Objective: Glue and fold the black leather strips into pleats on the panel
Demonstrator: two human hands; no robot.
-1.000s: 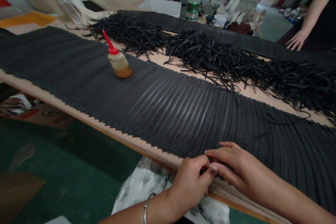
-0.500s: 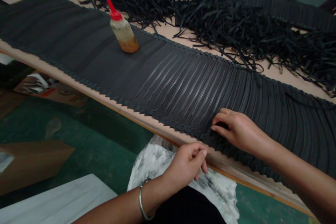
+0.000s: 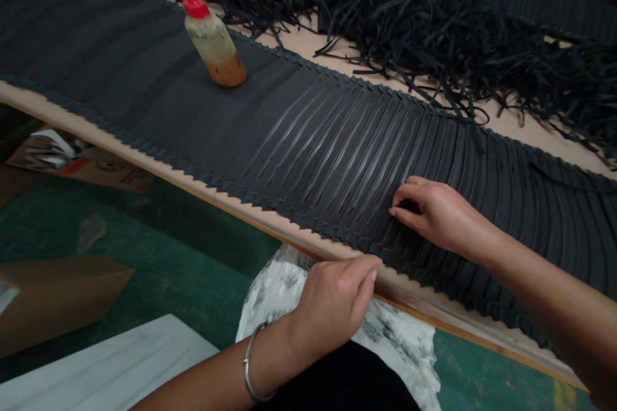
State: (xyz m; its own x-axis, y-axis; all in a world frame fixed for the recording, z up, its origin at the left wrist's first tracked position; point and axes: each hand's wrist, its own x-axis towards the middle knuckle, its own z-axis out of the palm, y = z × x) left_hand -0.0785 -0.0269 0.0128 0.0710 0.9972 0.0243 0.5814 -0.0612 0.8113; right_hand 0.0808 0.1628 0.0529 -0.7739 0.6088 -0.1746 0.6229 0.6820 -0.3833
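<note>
A long black leather-like panel [image 3: 212,135] with toothed edges lies across the table. Shiny lines of glue [image 3: 332,148] run over its middle part, and thin black strips [image 3: 501,205] lie side by side on its right part. My right hand [image 3: 436,212] is on the panel at the border between the glue lines and the strips, thumb and forefinger pinched on what looks like a black strip. At the table's near edge, my left hand [image 3: 337,295] is closed, its fingertips mostly hidden. A squeeze bottle [image 3: 216,51] with a red nozzle and amber liquid stands on the panel.
Heaps of loose black strips [image 3: 400,32] lie on the table [image 3: 299,42] beyond the panel. Another striped black panel [image 3: 520,6] lies farther back. Below are a cardboard box [image 3: 62,302], a white board [image 3: 110,366] and the green floor [image 3: 193,270].
My left hand has turned over and its fingers have closed together at the table edge. My right hand has moved slightly up along the panel, still pinched. The view has shifted a little.
</note>
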